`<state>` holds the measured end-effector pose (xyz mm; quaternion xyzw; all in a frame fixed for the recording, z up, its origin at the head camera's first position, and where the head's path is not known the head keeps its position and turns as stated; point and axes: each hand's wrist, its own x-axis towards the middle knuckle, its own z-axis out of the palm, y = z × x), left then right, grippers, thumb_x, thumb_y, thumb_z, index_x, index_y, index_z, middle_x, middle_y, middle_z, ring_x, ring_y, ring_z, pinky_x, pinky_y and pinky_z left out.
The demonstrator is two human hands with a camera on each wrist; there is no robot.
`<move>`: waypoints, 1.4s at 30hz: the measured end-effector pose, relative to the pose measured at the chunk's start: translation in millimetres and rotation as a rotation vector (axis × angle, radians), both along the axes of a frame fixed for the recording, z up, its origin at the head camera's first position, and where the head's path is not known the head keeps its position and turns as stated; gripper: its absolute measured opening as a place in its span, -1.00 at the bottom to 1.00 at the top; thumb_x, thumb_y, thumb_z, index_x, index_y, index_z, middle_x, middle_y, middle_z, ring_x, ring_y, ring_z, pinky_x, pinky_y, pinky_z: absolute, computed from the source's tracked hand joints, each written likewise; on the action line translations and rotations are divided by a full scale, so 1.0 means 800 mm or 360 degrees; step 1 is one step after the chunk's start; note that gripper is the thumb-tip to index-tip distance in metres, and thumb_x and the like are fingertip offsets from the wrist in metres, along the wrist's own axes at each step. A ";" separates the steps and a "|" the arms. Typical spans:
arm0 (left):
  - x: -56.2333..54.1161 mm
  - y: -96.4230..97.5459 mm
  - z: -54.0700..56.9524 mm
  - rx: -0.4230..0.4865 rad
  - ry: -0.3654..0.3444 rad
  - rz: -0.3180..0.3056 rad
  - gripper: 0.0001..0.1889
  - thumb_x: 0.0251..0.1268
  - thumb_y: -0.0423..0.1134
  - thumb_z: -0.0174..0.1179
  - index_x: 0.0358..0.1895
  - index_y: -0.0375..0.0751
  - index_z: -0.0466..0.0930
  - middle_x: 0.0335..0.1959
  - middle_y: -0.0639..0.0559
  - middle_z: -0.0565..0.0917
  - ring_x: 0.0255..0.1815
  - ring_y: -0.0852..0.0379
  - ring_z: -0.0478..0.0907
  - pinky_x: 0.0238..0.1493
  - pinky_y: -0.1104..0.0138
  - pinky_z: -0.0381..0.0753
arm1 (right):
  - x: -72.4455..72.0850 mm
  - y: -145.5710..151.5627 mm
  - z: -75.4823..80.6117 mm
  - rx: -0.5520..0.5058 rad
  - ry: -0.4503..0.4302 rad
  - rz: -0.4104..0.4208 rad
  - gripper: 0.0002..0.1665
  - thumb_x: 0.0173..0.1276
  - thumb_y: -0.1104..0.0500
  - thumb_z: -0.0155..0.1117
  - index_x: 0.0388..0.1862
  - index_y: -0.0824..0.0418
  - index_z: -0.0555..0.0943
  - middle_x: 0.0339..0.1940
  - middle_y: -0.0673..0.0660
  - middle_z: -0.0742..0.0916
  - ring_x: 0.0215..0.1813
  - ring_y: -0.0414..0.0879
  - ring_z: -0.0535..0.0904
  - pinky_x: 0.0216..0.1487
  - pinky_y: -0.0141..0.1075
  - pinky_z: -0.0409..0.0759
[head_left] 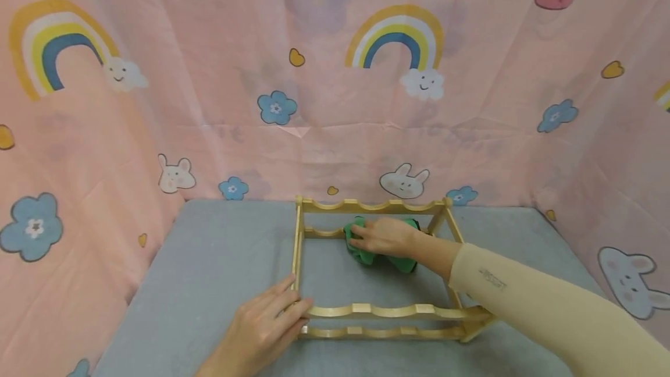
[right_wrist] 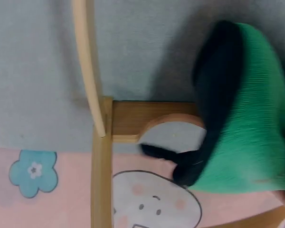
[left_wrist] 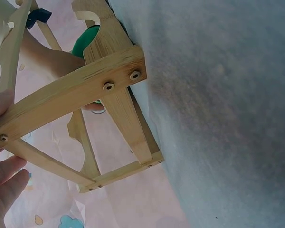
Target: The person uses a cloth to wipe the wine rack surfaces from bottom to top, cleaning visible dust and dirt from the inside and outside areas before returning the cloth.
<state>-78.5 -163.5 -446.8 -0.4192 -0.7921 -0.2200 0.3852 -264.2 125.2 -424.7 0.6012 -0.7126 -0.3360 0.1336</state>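
A light wooden rack [head_left: 361,309] with scalloped rails stands on the grey-blue table cover. My left hand [head_left: 262,322] holds its front left corner; in the left wrist view the thumb and fingers lie on either side of the frame. Inside the rack, toward the back, my right hand [head_left: 387,236] grips a bunched green cloth [head_left: 405,263]. The right wrist view shows the cloth's ribbed green fabric [right_wrist: 261,118], with dark edging and a small dark loop, close to a scalloped rail [right_wrist: 152,114].
The grey-blue table cover [head_left: 225,255] spreads around the rack. Pink printed curtain [head_left: 324,150] rises behind the table and at both sides. Screw heads dot the rack's end bar [left_wrist: 76,88]. The right forearm in a beige sleeve [head_left: 544,301] reaches over the rack's right side.
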 end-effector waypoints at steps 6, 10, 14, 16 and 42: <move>-0.001 0.000 0.002 -0.0011 -0.0009 0.0000 -0.68 0.68 -0.10 0.07 -0.05 -0.21 0.77 -0.23 0.05 0.72 0.02 -0.22 0.77 -0.08 0.09 0.79 | -0.002 -0.019 -0.004 -0.0073 0.0062 0.0105 -0.59 0.51 0.19 0.36 0.29 -0.05 0.62 0.03 0.06 0.62 -0.34 -0.15 0.52 -0.56 -0.41 0.41; 0.000 0.000 0.002 -0.0008 0.0012 0.0001 -0.68 0.68 -0.10 0.07 -0.06 -0.21 0.76 -0.23 0.05 0.72 0.00 -0.21 0.77 -0.10 0.09 0.80 | -0.001 -0.040 -0.007 -0.0076 0.0057 0.0117 -0.67 0.53 0.17 0.34 0.22 -0.05 0.64 0.00 0.03 0.63 -0.32 -0.17 0.53 -0.50 -0.42 0.47; 0.000 0.000 0.002 0.0006 0.0030 -0.0005 -0.70 0.68 -0.11 0.08 -0.05 -0.21 0.76 -0.22 0.04 0.72 0.01 -0.21 0.77 -0.10 0.08 0.80 | 0.000 -0.062 -0.012 -0.0071 0.0048 0.0111 -0.69 0.57 0.16 0.30 0.22 -0.06 0.64 0.04 0.02 0.63 -0.29 -0.17 0.52 -0.45 -0.42 0.48; 0.001 -0.001 0.002 0.0008 0.0027 -0.0006 -0.70 0.68 -0.11 0.08 -0.05 -0.21 0.76 -0.21 0.04 0.72 0.02 -0.21 0.76 -0.08 0.08 0.79 | 0.000 -0.072 -0.013 -0.0082 0.0062 0.0118 -0.68 0.58 0.15 0.28 0.25 -0.06 0.63 0.07 0.02 0.63 -0.28 -0.17 0.52 -0.43 -0.42 0.49; -0.002 0.001 0.001 0.0011 0.0085 -0.0014 -0.70 0.69 -0.13 0.07 -0.09 -0.21 0.75 -0.25 0.05 0.71 -0.04 -0.20 0.78 -0.13 0.12 0.80 | 0.030 -0.090 0.025 -0.0519 0.0117 0.0198 -0.61 0.52 0.13 0.37 0.28 -0.06 0.63 0.03 0.07 0.57 -0.29 -0.14 0.39 -0.56 -0.45 0.36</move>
